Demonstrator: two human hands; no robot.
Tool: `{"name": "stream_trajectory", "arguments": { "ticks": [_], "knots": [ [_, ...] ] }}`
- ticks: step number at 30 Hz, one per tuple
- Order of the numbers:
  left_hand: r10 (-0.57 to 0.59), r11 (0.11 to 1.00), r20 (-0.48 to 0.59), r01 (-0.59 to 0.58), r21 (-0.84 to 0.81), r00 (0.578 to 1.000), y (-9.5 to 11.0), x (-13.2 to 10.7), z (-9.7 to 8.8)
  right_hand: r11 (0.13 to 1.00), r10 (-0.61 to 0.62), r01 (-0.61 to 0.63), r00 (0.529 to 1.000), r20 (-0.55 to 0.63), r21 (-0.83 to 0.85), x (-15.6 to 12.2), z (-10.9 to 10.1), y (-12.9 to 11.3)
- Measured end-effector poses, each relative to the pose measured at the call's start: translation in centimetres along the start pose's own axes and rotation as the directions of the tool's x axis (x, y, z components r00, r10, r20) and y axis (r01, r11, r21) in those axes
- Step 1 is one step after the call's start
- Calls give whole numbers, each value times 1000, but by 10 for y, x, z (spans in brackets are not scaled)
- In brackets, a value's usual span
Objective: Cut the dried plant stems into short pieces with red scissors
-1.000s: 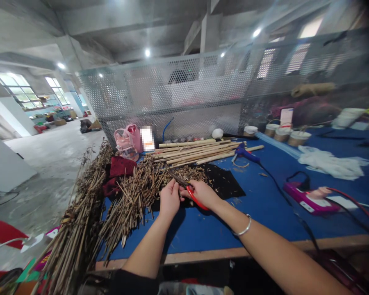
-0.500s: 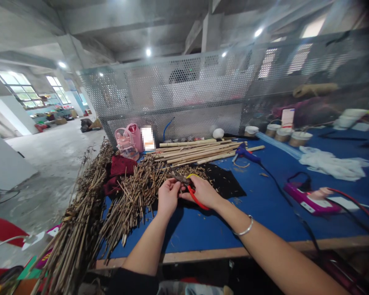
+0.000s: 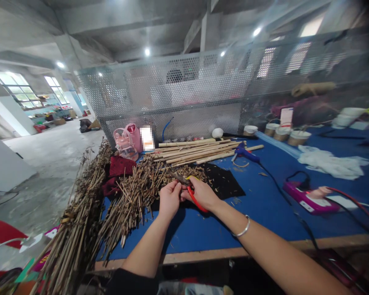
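Many dry stems (image 3: 129, 200) lay near the left hand (image 3: 169, 200), whose grip I could not tell, while the right hand (image 3: 205, 196) gripped red and yellow cutters (image 3: 194, 198).

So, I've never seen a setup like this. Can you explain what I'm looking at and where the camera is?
There is no robot here: these are a person's two bare hands. One camera, worn on the head, looks forward and down at them, so you see roughly what the wearer sees.

The right hand grips shears with red and yellow handles. The left hand has its fingers close to the blades; whatever it may be pinching is too small to make out.

On the blue table lie dry stalks, a black cloth, pale sticks, what looks like a blue glue gun and a purple power strip.
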State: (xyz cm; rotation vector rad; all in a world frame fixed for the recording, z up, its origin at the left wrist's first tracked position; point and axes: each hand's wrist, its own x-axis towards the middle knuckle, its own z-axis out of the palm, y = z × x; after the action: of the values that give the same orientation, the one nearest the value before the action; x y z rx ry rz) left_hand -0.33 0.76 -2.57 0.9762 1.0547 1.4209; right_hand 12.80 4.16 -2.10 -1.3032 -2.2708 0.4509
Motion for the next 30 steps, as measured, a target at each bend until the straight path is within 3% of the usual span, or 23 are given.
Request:
{"name": "stream_trajectory", "arguments": {
  "ticks": [6, 16, 20, 24, 27, 30],
  "knots": [
    [64, 996, -44, -61, 65, 997, 2, -1, -1, 997, 65, -67, 997, 40, 35, 0, 4, 1],
    [14, 993, -169, 6, 116, 986, 4, 1, -3, 995, 42, -40, 999, 18, -86, 2, 0, 2],
    [43, 992, -218, -17, 123, 975, 3, 2, -5, 989, -16, 14, 1000, -8, -149, 1, -5, -2],
    [125, 970, -222, -71, 234, 967, 3, 2, -6, 979, -87, 81, 996, -25, -185, 2, -5, -3],
    [179, 952, -217, -113, 285, 960, 3, 1, -6, 985, -79, 71, 996, -43, -157, 1, -1, -2],
    [157, 959, -224, -95, 266, 962, 3, 0, -4, 995, -14, 11, 1000, -23, -95, 0, 3, -1]
  ]
}}
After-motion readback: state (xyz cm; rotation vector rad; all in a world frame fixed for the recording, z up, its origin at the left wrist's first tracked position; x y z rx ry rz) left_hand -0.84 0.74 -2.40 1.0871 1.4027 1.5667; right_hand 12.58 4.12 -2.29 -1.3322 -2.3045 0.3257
